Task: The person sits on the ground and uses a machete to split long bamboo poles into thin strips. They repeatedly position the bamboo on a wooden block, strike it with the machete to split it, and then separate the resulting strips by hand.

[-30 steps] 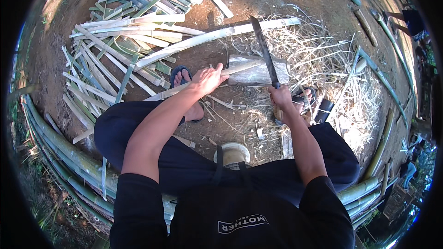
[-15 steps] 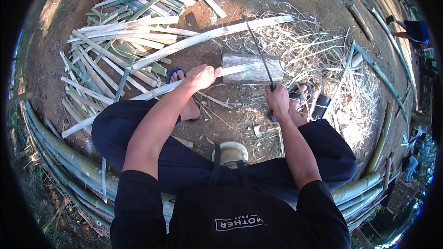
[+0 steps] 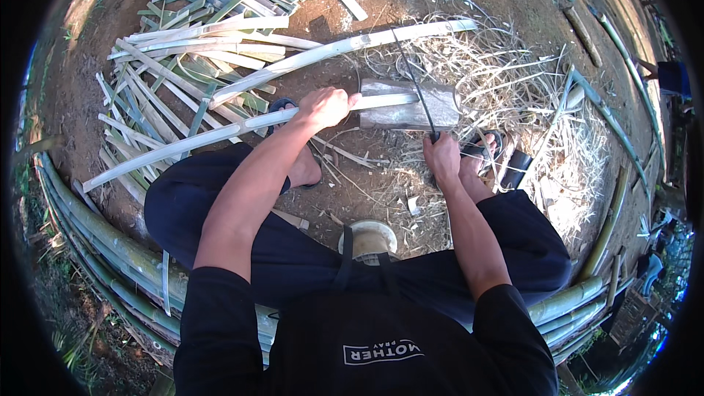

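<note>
Taking 12 o'clock as straight ahead of the person, the bamboo strip (image 3: 389,100) lies with its long axis between half past 8 and half past 2. Its long tail slants past the left knee, and its short end points over the wooden block (image 3: 444,106) at 2 to 3 o'clock from the left hand (image 3: 328,108). That hand is closed around the strip just off the block's near-left edge, thumb side forward. The right hand (image 3: 444,155), at 4 o'clock from the left, is clenched round the handle of the long knife (image 3: 415,82), whose blade points toward 11 o'clock and crosses the strip's short end; whether blade and strip touch cannot be told. The strip's end stops inside the block's right edge.

Beyond the block, at 12 o'clock, a narrow gap parts it from a broad split bamboo length (image 3: 330,51), and the knife tip overlaps this piece in view. Curly shavings (image 3: 506,66) crowd the block from 12 round to 4 o'clock. Piled bamboo slats (image 3: 158,99) lie at 9 to 11 o'clock from the left hand. Brown soil spreads from the block toward the white bowl (image 3: 392,236) at 6 o'clock, between the sandalled feet.
</note>
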Tool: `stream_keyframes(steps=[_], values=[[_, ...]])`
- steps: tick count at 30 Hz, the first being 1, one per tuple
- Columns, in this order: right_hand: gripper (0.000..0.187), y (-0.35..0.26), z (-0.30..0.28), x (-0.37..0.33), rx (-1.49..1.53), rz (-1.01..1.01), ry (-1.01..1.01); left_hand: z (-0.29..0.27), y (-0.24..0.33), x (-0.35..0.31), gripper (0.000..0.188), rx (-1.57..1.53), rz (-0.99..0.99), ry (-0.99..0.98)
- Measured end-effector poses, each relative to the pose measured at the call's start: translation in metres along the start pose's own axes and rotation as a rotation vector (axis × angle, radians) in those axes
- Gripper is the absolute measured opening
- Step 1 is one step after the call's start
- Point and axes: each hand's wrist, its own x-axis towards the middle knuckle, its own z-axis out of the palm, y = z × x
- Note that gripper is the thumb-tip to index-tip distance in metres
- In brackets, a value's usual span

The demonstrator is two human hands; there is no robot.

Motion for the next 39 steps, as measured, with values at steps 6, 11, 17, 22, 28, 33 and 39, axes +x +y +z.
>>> stream_keyframes(steps=[6, 11, 17, 22, 28, 33, 39], values=[[0.038, -0.003, -0.007, -0.002, 0.082, -0.018, 0.035, 0.004, 0.006, 0.003, 0.067, 0.025, 0.015, 0.110], [0.038, -0.001, -0.004, 0.005, 0.012, 0.012, 0.048, 0.028, 0.002, 0.009, 0.066, -0.015, 0.031, 0.117], [0.030, -0.010, -0.015, 0.004, 0.053, -0.125, 0.130, 0.027, 0.002, 0.008, 0.066, -0.040, 0.039, 0.119], [0.015, -0.084, -0.084, -0.003, 0.670, -0.531, 0.542, 0.017, 0.009, 0.006, 0.064, -0.064, -0.042, 0.007], [0.037, 0.006, -0.003, 0.022, -0.133, -0.122, 0.019, 0.031, 0.004, 0.001, 0.067, -0.059, 0.028, 0.070], [0.035, 0.036, 0.020, 0.038, 0.059, -0.088, 0.049, 0.023, 0.009, 0.008, 0.066, -0.013, 0.085, 0.172], [0.031, -0.022, -0.045, 0.012, 0.105, -0.145, 0.035, 0.025, 0.006, 0.010, 0.065, -0.028, 0.025, 0.136]])
